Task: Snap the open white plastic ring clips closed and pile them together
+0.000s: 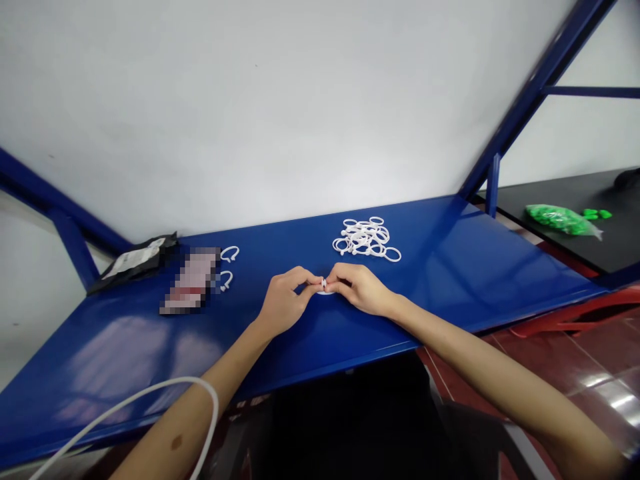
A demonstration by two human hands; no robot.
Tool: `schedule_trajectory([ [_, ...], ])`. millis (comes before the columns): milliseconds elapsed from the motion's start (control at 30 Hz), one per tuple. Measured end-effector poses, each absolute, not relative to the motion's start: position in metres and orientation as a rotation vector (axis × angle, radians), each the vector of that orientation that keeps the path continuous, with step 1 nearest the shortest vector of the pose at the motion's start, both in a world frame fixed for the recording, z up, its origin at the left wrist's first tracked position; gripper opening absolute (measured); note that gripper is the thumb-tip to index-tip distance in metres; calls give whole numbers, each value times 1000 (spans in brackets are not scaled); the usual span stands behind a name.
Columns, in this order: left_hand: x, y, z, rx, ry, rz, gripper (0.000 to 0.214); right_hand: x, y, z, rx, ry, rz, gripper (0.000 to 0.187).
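Observation:
My left hand (290,299) and my right hand (363,288) meet over the middle of the blue table. Between their fingertips is a white plastic snap ring (326,293), pinched from both sides at its knobbed ends. Most of this ring is hidden by the fingers; its lower curve shows just below them. Behind my right hand lies a loose pile of similar white rings (365,237). Two separate rings lie left of my left hand, an upper ring (230,253) and a lower ring (227,281), both with their ends apart.
A pixelated flat item (193,280) and a black plastic packet (137,260) lie on the left of the blue table (280,243). A white cable (150,387) loops over my left forearm. At right, a black table (555,247) carries a bag of green pieces (560,219).

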State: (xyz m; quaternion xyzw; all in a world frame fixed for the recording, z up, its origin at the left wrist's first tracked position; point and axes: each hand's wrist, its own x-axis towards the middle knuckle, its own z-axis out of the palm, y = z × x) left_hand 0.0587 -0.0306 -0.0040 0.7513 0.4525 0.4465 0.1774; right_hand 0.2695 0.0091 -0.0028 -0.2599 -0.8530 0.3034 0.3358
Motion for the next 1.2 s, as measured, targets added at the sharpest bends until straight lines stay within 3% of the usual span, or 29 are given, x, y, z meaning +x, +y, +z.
schedule_trajectory([
  [133, 60, -33, -5, 2304, 1148, 1307, 12, 273, 9, -5, -588, -2328, 690, 17],
  [300, 52, -22, 4, 2414, 1288, 1084, 17, 270, 15, -5, -696, -2316, 592, 16],
  [433, 21, -1, 7, 2420, 1899, 953, 34, 276, 28, -2, -875, -2205, 288, 18],
  [600, -29, 14, -5, 2110, 2597, 502, 55, 302, 57, -5, -1035, -1964, -36, 16],
  [833, -37, 13, -7, 2130, 2573, 323, 36, 314, 88, -7, -1192, -1979, -147, 18],
  [1200, -28, 10, -9, 2166, 2497, 371, 31, 303, 102, -10, -1163, -2148, -161, 22],
])
